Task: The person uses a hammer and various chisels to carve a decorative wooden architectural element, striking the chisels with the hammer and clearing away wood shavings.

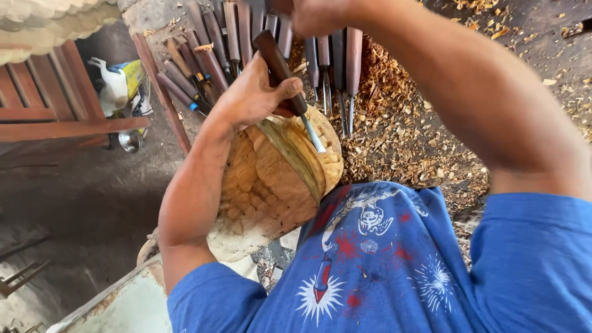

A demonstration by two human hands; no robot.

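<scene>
Fingers (290,86) of left hand (253,95) grip one chisel (287,77) on one woodcarving (277,179).

The left hand (253,95) is closed in a grip, with the thumb stretched across and the fingers curled under. Its forearm goes down and left, bent at the elbow near the blue sleeve. The right arm reaches up and across from the right shoulder. The right hand (317,15) is cut by the top edge, so its grip cannot be seen.
</scene>
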